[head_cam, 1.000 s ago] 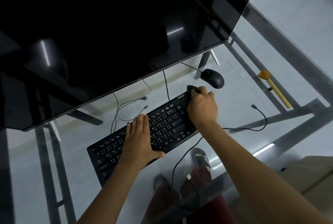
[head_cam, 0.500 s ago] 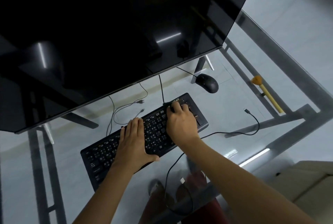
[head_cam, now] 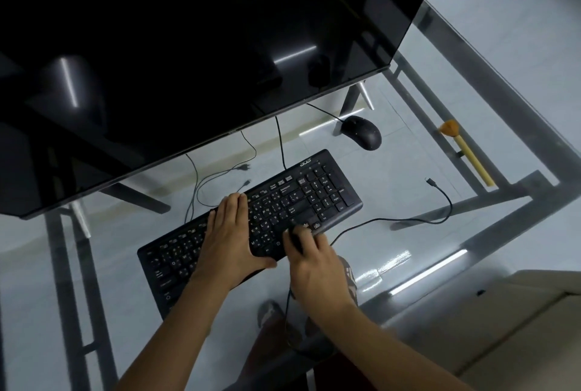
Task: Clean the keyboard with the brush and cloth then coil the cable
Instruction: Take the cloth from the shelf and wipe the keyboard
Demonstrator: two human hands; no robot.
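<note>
- My right hand (head_cam: 317, 261) pinches a dark cloth (head_cam: 295, 237), pressing it against the near edge of the keyboard (head_cam: 301, 202).
- My left hand (head_cam: 229, 239) lies flat and open, pinning the keys against sliding.
- The brush (head_cam: 465, 151) waits by the glass desk's (head_cam: 393, 183) right edge.

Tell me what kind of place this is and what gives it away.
Most likely a computer desk in a home or small office. A large dark monitor stands on a glass-topped table, with a black keyboard and a wired mouse before it, and a tiled floor shows through the glass.
</note>
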